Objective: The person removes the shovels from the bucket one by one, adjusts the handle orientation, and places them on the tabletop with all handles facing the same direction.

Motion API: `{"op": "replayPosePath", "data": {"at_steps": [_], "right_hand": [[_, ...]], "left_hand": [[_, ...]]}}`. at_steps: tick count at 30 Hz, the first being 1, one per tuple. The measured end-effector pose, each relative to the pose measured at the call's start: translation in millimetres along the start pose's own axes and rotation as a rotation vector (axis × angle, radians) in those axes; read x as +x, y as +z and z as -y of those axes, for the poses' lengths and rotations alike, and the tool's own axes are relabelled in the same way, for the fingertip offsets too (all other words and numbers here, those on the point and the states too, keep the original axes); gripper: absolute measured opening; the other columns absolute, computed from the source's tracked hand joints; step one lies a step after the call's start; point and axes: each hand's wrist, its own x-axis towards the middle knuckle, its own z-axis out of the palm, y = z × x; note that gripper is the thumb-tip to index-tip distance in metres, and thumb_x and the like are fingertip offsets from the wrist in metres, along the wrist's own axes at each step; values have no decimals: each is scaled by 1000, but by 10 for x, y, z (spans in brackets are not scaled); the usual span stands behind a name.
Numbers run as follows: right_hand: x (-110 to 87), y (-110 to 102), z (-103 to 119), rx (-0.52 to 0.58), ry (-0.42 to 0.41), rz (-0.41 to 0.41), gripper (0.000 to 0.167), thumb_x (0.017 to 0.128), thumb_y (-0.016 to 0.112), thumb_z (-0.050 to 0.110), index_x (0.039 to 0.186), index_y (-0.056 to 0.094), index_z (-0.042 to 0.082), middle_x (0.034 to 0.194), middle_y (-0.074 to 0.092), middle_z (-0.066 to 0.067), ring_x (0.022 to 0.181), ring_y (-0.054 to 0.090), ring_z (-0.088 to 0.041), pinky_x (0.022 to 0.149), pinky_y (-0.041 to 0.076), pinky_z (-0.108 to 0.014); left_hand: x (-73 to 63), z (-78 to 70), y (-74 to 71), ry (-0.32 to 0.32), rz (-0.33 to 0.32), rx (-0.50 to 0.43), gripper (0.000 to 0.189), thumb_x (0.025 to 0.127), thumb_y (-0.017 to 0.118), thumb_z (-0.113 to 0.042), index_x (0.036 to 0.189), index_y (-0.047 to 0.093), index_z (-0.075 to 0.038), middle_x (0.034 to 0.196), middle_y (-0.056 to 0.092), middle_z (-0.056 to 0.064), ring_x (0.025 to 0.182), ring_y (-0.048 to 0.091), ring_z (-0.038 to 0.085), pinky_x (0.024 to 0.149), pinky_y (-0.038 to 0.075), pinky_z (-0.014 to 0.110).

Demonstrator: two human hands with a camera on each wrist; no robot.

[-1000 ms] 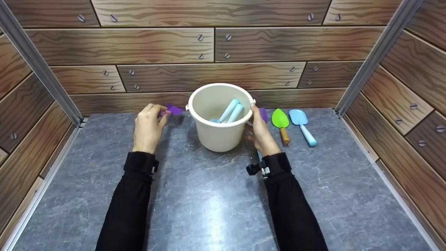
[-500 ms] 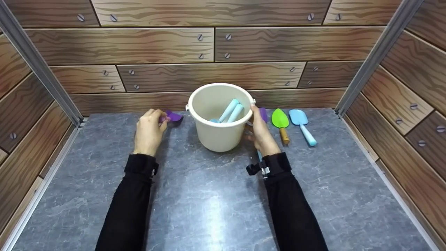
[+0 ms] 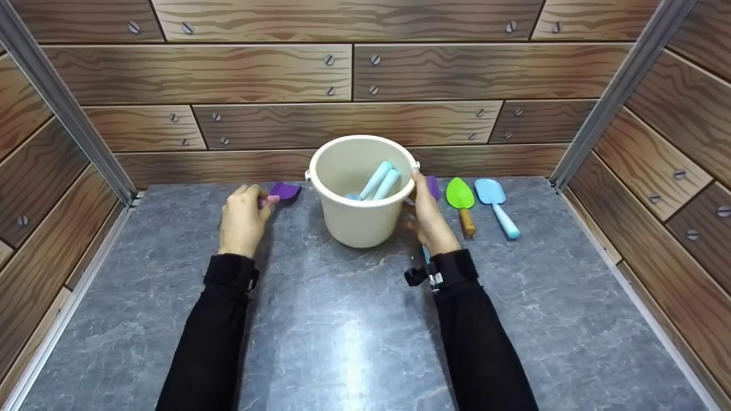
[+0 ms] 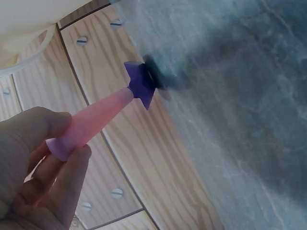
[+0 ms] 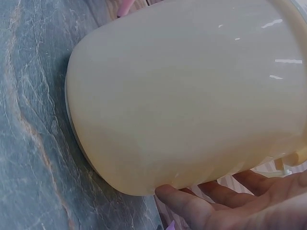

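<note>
Left hand [image 3: 240, 220] is pinching a purple shovel [image 4: 109, 108] by its pink handle [image 4: 91, 123]; head view is mostly hiding that handle, left wrist view is showing nearly all of it. Shovel is sitting left of the cream bucket [image 3: 362, 225], blade near the surface [image 3: 342, 342], contact unclear. Right hand [image 3: 432, 220] is resting unclenched fingers along the bucket's outer wall, right wrist view showing them best. Only head view is revealing two light-blue handles [image 3: 375, 181] inside, plus a green trowel [image 3: 460, 195] and light-blue spade [image 3: 500, 213] lying right.
</note>
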Motion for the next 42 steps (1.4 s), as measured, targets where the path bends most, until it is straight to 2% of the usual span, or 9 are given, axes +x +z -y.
{"op": "replayPosePath", "data": {"at_steps": [6,9,12,14,19,29,36,42], "right_hand": [[3,1,0,-2,14,0,83,118,31,69,187,32,23,194,31,-19,181,26,-47,144,25,-75],[0,6,4,-7,11,-9,83,118,33,69,187,32,24,193,33,-18,180,29,-48,143,27,-76],[1,7,0,-13,12,-14,83,118,33,70,187,32,24,193,33,-18,180,29,-48,142,28,-76],[3,6,1,-12,14,-15,83,118,33,70,187,32,24,194,32,-18,180,28,-48,143,27,-76],[6,2,-3,-14,14,-14,83,118,33,70,187,32,24,194,31,-18,180,28,-48,143,27,-76],[4,-4,-7,-5,9,-15,82,118,35,69,187,33,25,194,31,-16,179,30,-49,141,29,-76],[1,8,-8,-8,0,-7,83,118,36,71,186,35,24,193,35,-16,179,30,-49,141,27,-79],[8,2,-8,-3,5,-7,83,118,36,71,186,34,24,194,33,-15,180,28,-48,142,26,-78]], "left_hand": [[-37,45,44,-33,21,47,39,112,82,-31,107,77,7,104,77,26,100,80,55,97,66,70],[-47,76,69,-44,30,66,26,110,83,-17,105,76,8,105,77,28,104,79,59,100,65,72],[-60,113,93,-56,35,74,11,100,80,0,104,75,9,107,77,31,108,78,61,103,64,73],[-69,136,99,-71,41,79,11,96,78,5,106,75,10,110,78,33,110,78,62,104,64,73],[-98,188,92,-117,52,91,12,98,78,6,108,74,10,114,77,34,114,78,63,105,64,73],[-127,220,69,-147,46,125,14,95,77,5,105,71,12,113,76,39,113,76,67,106,63,75],[-154,214,97,-144,95,165,26,93,82,1,109,69,17,115,75,44,113,76,70,104,63,77],[-178,219,102,-141,118,156,23,93,81,1,106,69,15,116,76,43,113,76,69,103,63,77]]}}
